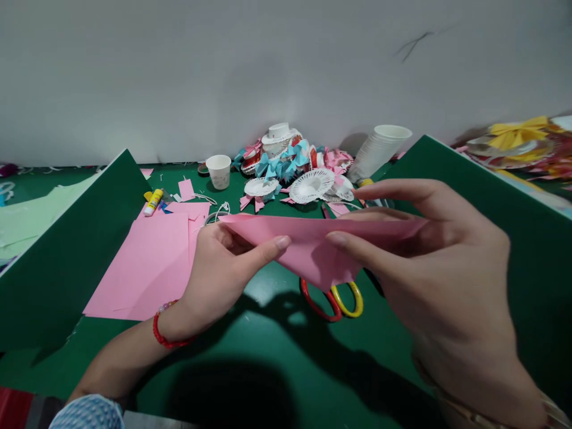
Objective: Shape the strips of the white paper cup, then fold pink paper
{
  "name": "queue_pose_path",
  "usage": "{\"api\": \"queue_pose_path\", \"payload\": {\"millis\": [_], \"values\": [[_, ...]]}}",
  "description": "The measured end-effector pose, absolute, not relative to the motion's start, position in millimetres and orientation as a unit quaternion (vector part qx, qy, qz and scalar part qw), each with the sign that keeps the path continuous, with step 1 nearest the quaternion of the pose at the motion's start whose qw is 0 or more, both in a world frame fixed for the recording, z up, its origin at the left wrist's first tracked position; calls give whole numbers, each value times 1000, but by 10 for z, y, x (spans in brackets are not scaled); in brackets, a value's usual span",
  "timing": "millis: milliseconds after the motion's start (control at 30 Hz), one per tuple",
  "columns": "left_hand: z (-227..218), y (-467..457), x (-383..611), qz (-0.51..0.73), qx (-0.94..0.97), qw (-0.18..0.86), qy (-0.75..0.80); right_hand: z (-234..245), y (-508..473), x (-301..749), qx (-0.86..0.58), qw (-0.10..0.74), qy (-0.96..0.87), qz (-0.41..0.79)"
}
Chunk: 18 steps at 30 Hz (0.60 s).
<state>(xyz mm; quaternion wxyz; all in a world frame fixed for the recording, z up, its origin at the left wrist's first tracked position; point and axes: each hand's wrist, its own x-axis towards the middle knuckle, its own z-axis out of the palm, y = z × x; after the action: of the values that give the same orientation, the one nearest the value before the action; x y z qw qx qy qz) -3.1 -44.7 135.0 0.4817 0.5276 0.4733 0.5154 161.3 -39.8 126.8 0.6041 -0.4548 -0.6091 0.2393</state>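
A folded sheet of pink paper [308, 244] is held up between my two hands above the green table. My left hand [223, 262] pinches its left part, thumb on the near face and fingers behind. My right hand [438, 256] grips the right part between thumb and fingers, with the index finger raised clear of the top edge. The paper's lower point hangs over scissors [333, 301] with one red and one yellow handle loop; their blades are mostly hidden behind the paper. Flat pink sheets [147, 262] lie left of my left hand.
Green dividers stand at left [75, 256] and right [482, 238]. Toward the wall are a paper cup [218, 173], a pile of paper crafts [286, 158], stacked cups [379, 152] and a glue stick [153, 202]. Light green paper [40, 217] lies beyond the left divider.
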Motion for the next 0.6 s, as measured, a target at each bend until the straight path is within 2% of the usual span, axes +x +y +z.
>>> {"api": "queue_pose_path", "payload": {"millis": [600], "values": [[1409, -471, -130, 543, 563, 399, 478, 1291, -454, 1640, -479, 595, -602, 235]]}}
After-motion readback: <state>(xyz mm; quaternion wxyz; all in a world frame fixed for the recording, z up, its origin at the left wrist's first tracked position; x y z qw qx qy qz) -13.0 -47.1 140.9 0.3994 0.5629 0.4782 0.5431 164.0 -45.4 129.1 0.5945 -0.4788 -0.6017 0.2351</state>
